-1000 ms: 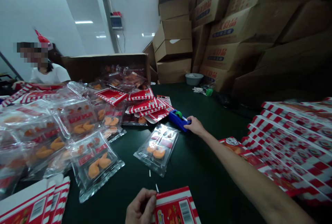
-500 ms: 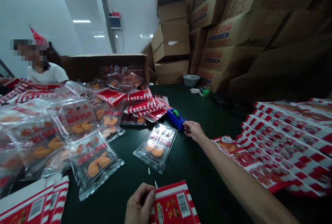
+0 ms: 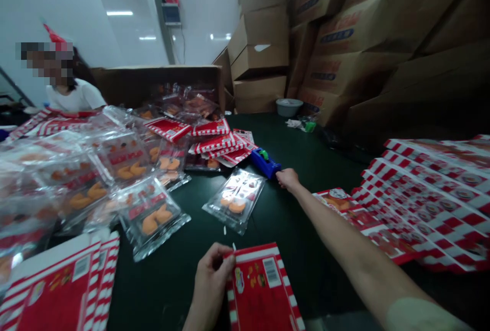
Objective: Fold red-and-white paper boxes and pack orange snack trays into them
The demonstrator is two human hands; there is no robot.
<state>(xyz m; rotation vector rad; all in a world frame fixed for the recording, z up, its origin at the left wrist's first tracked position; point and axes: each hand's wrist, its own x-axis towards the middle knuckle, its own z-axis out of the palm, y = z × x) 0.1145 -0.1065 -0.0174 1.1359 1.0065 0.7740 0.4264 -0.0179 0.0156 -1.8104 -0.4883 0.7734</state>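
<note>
My left hand (image 3: pixel 215 277) pinches the upper left edge of a flat red-and-white striped carton (image 3: pixel 264 292), its barcode side up, at the near edge of the table. A small white strip sticks up at that corner. My right hand (image 3: pixel 288 179) is stretched forward, fingers closed at the near, cutter end of a blue tape dispenser (image 3: pixel 266 163) with a green core; the tape at the fingertips is too fine to see clearly. Between the hands and the pile lies a clear pack of orange-brown toy-like food pieces (image 3: pixel 236 199).
Clear packs (image 3: pixel 155 213) are heaped at left, with striped cartons (image 3: pixel 214 142) behind. More flat cartons (image 3: pixel 57 290) lie near left; a large striped stack (image 3: pixel 429 203) stands right. Cardboard boxes (image 3: pixel 264 60) and a grey bowl (image 3: pixel 289 107) are behind. A person (image 3: pixel 74 93) sits far left.
The whole view has shifted, showing more of the near table edge and carton. My hands keep their places, the left on the carton and the right at the dispenser's end.
</note>
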